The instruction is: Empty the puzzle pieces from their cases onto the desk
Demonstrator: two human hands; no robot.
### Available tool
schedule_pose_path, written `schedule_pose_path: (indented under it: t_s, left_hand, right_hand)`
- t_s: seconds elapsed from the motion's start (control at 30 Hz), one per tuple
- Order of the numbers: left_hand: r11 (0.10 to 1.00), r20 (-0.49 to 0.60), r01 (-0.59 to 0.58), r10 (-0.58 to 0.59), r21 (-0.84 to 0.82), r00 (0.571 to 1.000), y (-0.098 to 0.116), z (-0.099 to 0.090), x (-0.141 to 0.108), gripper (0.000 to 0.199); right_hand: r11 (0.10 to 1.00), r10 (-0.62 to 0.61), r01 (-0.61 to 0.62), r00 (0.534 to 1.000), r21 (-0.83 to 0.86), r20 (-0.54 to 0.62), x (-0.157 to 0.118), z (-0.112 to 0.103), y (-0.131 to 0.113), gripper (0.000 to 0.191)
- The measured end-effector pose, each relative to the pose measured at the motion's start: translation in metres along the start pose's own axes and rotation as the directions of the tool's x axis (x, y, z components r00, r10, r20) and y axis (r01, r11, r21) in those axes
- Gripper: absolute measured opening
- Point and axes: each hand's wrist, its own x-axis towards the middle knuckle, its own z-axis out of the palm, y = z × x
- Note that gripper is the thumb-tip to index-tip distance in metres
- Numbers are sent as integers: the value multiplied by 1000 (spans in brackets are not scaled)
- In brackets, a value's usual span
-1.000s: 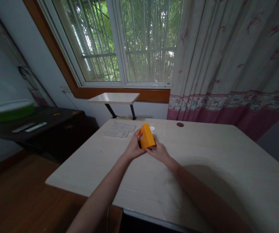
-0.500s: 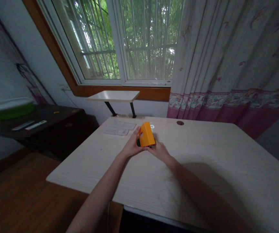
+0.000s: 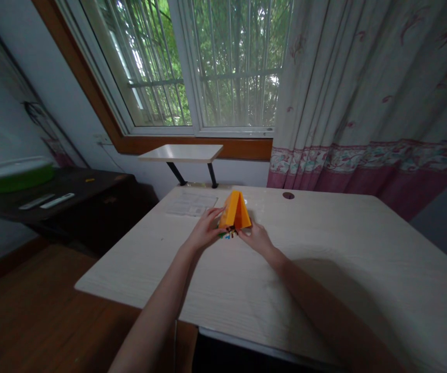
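Above the desk, both hands hold a yellow box [image 3: 229,210] whose flap stands apart from its body like a tent. Small ends in green, blue, black and other colours [image 3: 230,235] show at the box's near lower edge; what they belong to is too small to tell. My left hand [image 3: 205,228] grips the left side, fingers along the face and thumb near the bottom. On the right, my right hand [image 3: 258,238] has its fingers at the flap's lower edge and its thumb near the coloured ends.
The pale desk [image 3: 304,311] spreads around my arms. Behind my left hand lies a clear flat sheet or case [image 3: 186,204]. A small raised shelf [image 3: 184,152] stands at the back left, and a cable hole [image 3: 288,196] is farther right. A dark side table [image 3: 91,191] holds a green tub [image 3: 17,176].
The yellow box has turned in my hands, and its flap now stands away from the body. Coloured ends have come into view at the bottom. My left hand's fingers have shifted along the side.
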Motion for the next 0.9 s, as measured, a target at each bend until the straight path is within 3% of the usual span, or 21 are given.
schedule_pose_path:
  t_s: [0.27,0.5,0.67,0.8,0.9]
  left_hand:
    - [999,-45,35,-35,-5,998,5,-11,-1,37]
    - [992,-144,127,-127,-8,981,-1,-10,-4,30]
    - [966,-266,256,-257,-40,929,-12,-10,-5,31]
    - [951,-325,252,-299,-180,897,-11,-5,-5,34]
    - [931,-320,256,-333,-260,887,-4,-4,-4,42]
  right_hand:
    - [998,39,-37,998,47,-54,1,-2,-1,37]
    - [992,47,-60,993,-115,-112,1,-4,-2,26]
    - [992,11,-20,997,-122,-75,1,-8,-1,28]
    - [994,-97,92,992,-66,-84,1,-9,3,42]
    - [994,-105,104,993,-21,-47,2,-9,5,47]
